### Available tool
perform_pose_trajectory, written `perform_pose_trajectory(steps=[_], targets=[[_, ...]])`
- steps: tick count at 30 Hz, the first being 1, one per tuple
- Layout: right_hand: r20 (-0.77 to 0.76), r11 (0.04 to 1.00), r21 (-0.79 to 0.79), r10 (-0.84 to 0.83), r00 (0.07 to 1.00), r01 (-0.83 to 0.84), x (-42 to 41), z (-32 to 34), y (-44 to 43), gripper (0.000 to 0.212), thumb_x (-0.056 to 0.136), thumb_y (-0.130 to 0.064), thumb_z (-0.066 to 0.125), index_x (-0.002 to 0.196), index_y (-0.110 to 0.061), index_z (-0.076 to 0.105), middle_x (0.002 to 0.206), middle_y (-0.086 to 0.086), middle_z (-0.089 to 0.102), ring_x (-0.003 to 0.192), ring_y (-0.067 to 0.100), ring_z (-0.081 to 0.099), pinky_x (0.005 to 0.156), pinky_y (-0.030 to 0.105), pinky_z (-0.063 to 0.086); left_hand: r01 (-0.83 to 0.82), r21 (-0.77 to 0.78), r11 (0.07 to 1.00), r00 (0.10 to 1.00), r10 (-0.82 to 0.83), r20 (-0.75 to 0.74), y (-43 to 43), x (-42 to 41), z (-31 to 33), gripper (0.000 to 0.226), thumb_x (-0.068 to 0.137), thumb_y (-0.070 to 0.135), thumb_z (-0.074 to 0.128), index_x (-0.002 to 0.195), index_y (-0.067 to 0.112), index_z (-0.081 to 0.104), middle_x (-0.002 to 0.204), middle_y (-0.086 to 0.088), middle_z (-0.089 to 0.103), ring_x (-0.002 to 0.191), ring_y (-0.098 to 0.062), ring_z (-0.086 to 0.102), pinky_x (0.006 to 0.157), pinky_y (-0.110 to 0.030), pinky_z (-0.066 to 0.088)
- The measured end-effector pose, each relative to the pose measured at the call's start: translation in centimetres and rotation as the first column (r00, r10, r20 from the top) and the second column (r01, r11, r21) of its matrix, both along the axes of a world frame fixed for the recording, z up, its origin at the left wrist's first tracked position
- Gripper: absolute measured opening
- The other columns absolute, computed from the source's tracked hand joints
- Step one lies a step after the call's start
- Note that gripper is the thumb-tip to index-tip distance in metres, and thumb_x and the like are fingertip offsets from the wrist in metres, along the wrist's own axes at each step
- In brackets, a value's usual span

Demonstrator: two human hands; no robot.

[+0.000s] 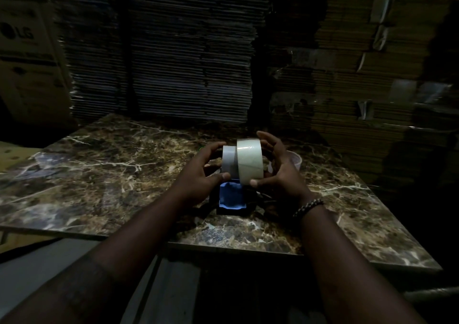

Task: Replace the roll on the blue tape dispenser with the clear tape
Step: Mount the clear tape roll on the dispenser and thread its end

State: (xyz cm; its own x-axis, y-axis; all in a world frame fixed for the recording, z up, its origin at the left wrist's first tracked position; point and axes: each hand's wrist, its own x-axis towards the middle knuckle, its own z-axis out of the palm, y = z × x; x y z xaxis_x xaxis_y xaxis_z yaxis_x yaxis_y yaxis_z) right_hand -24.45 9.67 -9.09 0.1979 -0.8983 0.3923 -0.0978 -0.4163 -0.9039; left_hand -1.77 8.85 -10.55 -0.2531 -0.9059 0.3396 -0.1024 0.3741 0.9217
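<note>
two rolls stand on edge, axes crosswise: right hand grips clear tape, left hand grips grey roll.

Looks like a packing warehouse or storeroom, dimly lit. Tall stacks of flattened corrugated cardboard fill the wall behind the worktop, more brown cardboard stacks with tape scraps on the right, and a printed LG carton on the left. Worktop itself is a brown marble-pattern slab with rolls of packing tape and a blue tape dispenser on it
</note>
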Motion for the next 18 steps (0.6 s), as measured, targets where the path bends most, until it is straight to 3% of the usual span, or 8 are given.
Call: perform_pose_trajectory(steps=[4, 6, 10, 14, 18], targets=[[-0.052, 0.999, -0.018, -0.040, 0.998, 0.040, -0.06, -0.33, 0.23, 0.101, 0.057, -0.003, 0.092, 0.139, -0.044, 0.049, 0.149, -0.005, 0.050, 0.135, 0.017, 0.053, 0.090, 0.036, 0.062, -0.008, -0.016, 1.000, 1.000, 0.008, 0.013, 0.18, 0.05, 0.12, 0.081, 0.089, 0.002, 0.078, 0.117, 0.074, 0.052, 0.150, 0.001, 0.055, 0.136, -0.028, 0.059, 0.106, -0.051, 0.057], [-0.066, 0.999, -0.024, -0.039, 0.997, 0.038, -0.05, -0.44, 0.32, 0.103, 0.060, 0.004, 0.092, 0.140, -0.040, 0.046, 0.145, -0.008, 0.051, 0.131, 0.009, 0.054, 0.092, 0.037, 0.062, -0.007, -0.020, 1.000, 1.000, 0.007, 0.015, 0.12, 0.08, 0.05, 0.080, 0.089, 0.001, 0.078, 0.120, 0.070, 0.052, 0.151, 0.001, 0.055, 0.136, -0.027, 0.059, 0.105, -0.052, 0.057], [-0.078, 0.999, -0.037, -0.036, 0.996, 0.034, 0.26, -0.58, 0.28, 0.103, 0.063, 0.014, 0.089, 0.138, -0.039, 0.042, 0.142, -0.011, 0.049, 0.119, -0.011, 0.056, 0.086, 0.026, 0.060, -0.004, -0.023, 1.000, 1.000, 0.004, 0.013, -0.09, 0.04, -0.08, 0.076, 0.089, -0.003, 0.077, 0.127, 0.057, 0.050, 0.150, -0.003, 0.055, 0.137, -0.028, 0.058, 0.108, -0.046, 0.056], [-0.080, 0.998, -0.048, -0.043, 0.996, 0.039, 0.44, -0.73, 0.09, 0.103, 0.063, 0.014, 0.089, 0.135, -0.044, 0.043, 0.141, -0.014, 0.049, 0.122, -0.007, 0.056, 0.087, 0.028, 0.060, -0.018, -0.055, 0.998, 0.999, 0.020, 0.043, -0.30, 0.13, -0.26, 0.077, 0.090, -0.002, 0.076, 0.130, 0.057, 0.048, 0.152, -0.003, 0.054, 0.143, -0.023, 0.052, 0.112, -0.037, 0.051], [-0.076, 0.998, -0.052, -0.029, 0.997, 0.025, 0.62, -0.83, -0.10, 0.102, 0.063, 0.012, 0.089, 0.137, -0.042, 0.044, 0.142, -0.012, 0.052, 0.129, 0.004, 0.057, 0.093, 0.035, 0.061, 0.009, -0.014, 1.000, 1.000, -0.009, 0.020, -0.48, 0.26, -0.41, 0.078, 0.091, -0.005, 0.073, 0.137, 0.054, 0.049, 0.156, -0.001, 0.052, 0.144, -0.026, 0.052, 0.114, -0.050, 0.050]])
